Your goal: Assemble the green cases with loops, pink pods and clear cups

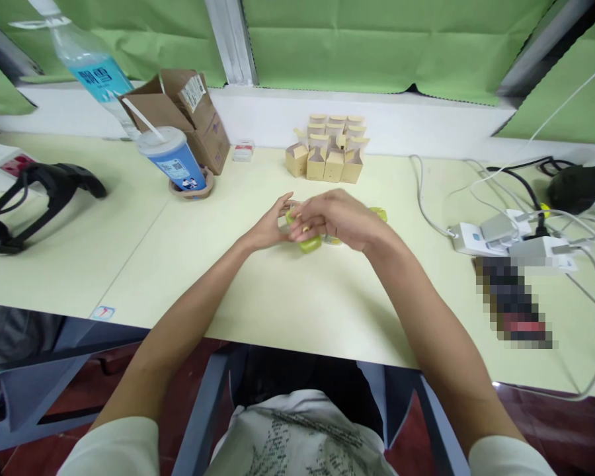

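Observation:
Near the middle of the table, my left hand [266,228] is curled around a small yellow-green object [310,244] that looks partly clear; its exact kind is hard to make out. From the right, my right hand [342,215] reaches over it, fingers bent together at the object's near side and covering much of it. Whatever those fingers pinch is too small to name. Behind my right wrist, another yellow-green piece [378,213] shows in part. Under the right palm, a clear item with yellow in it [333,240] lies mostly hidden.
Several small open cardboard boxes [324,163] stand grouped at the back. Leftward are a blue drink cup [176,165] in a holder, a larger carton [211,135], a water bottle [96,69] and a black headset [54,182]. A power strip [476,239] with cables lies right.

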Available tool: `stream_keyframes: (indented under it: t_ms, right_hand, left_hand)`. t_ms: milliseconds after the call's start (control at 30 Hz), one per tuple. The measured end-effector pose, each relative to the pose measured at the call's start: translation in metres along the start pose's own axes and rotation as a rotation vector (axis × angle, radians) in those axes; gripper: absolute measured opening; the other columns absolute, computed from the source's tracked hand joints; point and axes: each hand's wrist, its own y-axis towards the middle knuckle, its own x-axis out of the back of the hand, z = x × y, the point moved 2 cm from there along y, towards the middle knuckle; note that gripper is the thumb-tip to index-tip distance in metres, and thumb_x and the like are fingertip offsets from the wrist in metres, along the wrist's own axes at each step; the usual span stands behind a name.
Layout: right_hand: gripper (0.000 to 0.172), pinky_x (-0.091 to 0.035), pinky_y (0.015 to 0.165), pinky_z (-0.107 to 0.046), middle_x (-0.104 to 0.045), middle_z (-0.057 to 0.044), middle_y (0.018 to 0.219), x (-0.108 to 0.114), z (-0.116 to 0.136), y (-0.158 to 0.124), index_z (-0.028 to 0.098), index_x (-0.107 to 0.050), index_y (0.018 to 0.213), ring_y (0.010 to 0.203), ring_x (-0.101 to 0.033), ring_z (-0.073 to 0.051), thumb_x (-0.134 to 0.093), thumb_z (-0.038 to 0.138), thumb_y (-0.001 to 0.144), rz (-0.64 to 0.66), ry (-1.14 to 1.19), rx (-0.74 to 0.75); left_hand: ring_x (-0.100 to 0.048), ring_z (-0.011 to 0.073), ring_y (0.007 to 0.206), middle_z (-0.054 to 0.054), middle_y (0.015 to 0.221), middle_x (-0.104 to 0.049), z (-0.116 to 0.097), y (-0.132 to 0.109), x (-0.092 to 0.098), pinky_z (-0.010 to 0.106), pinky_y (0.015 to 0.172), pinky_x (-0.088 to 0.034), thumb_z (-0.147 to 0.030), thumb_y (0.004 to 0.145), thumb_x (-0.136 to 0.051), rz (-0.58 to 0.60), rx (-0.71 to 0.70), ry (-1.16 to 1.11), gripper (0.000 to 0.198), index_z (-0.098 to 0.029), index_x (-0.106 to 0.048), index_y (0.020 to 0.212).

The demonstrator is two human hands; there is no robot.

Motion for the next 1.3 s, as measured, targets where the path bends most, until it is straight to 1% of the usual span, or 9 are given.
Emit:
stream_keyframes:
  t_ms: [133, 267, 367, 467, 633, 800, 967, 1167, 1300]
  right_hand:
    - [0.019, -0.069, 0.062, -0.027, -0.082, -0.013, 0.073, -0.017, -0.028, -0.005, 0.015, -0.077, 0.071, 0.064, -0.08, -0.021, -0.081, 0.016, 0.09, 0.267, -0.217, -0.288]
    - [0.021, -0.068, 0.06, -0.026, -0.084, -0.012, 0.078, -0.022, -0.035, 0.0, 0.015, -0.078, 0.076, 0.067, -0.081, -0.021, -0.091, 0.025, 0.088, 0.368, -0.244, -0.338]
    - [0.01, -0.069, 0.06, -0.03, -0.086, -0.014, 0.09, -0.005, -0.021, -0.001, 0.014, -0.083, 0.09, 0.072, -0.083, -0.024, -0.089, 0.022, 0.091, 0.29, -0.275, -0.273]
    - [0.004, -0.072, 0.071, -0.034, -0.085, -0.012, 0.095, 0.022, -0.004, 0.001, 0.016, -0.082, 0.097, 0.082, -0.084, -0.025, -0.082, 0.015, 0.093, 0.022, -0.135, -0.057]
    - [0.021, -0.072, 0.08, -0.036, -0.075, -0.004, 0.103, 0.05, -0.006, 0.016, 0.021, -0.069, 0.106, 0.083, -0.082, -0.019, -0.07, 0.009, 0.088, -0.391, 0.194, 0.093]
    - [0.047, -0.072, 0.072, -0.036, -0.073, -0.002, 0.104, 0.043, -0.018, 0.027, 0.023, -0.064, 0.128, 0.073, -0.078, -0.017, -0.068, 0.005, 0.085, -0.369, 0.163, -0.017]
    - [0.064, -0.073, 0.073, -0.037, -0.075, -0.001, 0.098, 0.035, -0.016, 0.023, 0.024, -0.058, 0.145, 0.069, -0.078, -0.018, -0.067, 0.003, 0.085, -0.355, 0.156, -0.061]
    - [0.057, -0.072, 0.073, -0.039, -0.077, -0.003, 0.092, 0.037, -0.016, 0.022, 0.021, -0.059, 0.14, 0.073, -0.08, -0.022, -0.069, 0.005, 0.086, -0.36, 0.091, -0.097]
    - [0.027, -0.071, 0.081, -0.036, -0.075, -0.007, 0.08, 0.036, -0.021, 0.028, 0.015, -0.068, 0.11, 0.083, -0.081, -0.024, -0.067, 0.001, 0.086, -0.285, 0.1, -0.117]
  left_hand:
    - [-0.048, 0.041, 0.164, 0.024, 0.17, -0.049, 0.003, 0.002, 0.001, 0.061, 0.142, -0.033, -0.055, 0.064, -0.104, -0.027, 0.026, 0.012, 0.142, -0.021, -0.026, 0.177]
    - [-0.047, 0.041, 0.164, 0.024, 0.169, -0.049, 0.001, 0.003, -0.001, 0.061, 0.142, -0.032, -0.059, 0.062, -0.104, -0.028, 0.022, 0.02, 0.146, -0.021, -0.025, 0.178]
    - [-0.043, 0.0426, 0.167, 0.026, 0.171, -0.046, 0.0, 0.001, -0.001, 0.06, 0.143, -0.031, -0.06, 0.061, -0.105, -0.014, 0.027, 0.018, 0.152, -0.019, -0.021, 0.18]
    - [-0.035, 0.0442, 0.173, 0.027, 0.179, -0.035, -0.004, -0.003, 0.003, 0.063, 0.143, -0.029, -0.061, 0.059, -0.108, 0.03, 0.049, 0.02, 0.16, -0.024, -0.013, 0.182]
    - [-0.021, 0.0429, 0.179, 0.026, 0.185, -0.028, -0.033, -0.001, 0.016, 0.067, 0.145, -0.017, -0.069, 0.061, -0.106, 0.06, 0.006, 0.128, 0.165, -0.029, -0.004, 0.184]
    - [-0.031, 0.0466, 0.174, 0.025, 0.179, -0.039, -0.062, 0.029, 0.011, 0.067, 0.141, -0.027, -0.063, 0.053, -0.11, 0.188, 0.011, 0.286, 0.173, -0.031, -0.003, 0.185]
    - [-0.042, 0.0485, 0.165, 0.023, 0.165, -0.055, -0.064, 0.057, 0.0, 0.064, 0.137, -0.033, -0.048, 0.048, -0.113, 0.278, 0.001, 0.313, 0.176, -0.025, -0.006, 0.185]
    - [-0.046, 0.0469, 0.158, 0.018, 0.156, -0.061, -0.044, 0.062, -0.002, 0.061, 0.136, -0.03, -0.028, 0.042, -0.113, 0.231, -0.028, 0.209, 0.176, -0.029, -0.011, 0.185]
    - [-0.051, 0.0441, 0.153, 0.018, 0.156, -0.061, -0.037, 0.064, -0.003, 0.057, 0.133, -0.036, -0.03, 0.041, -0.112, 0.206, -0.038, 0.174, 0.178, -0.028, -0.009, 0.185]
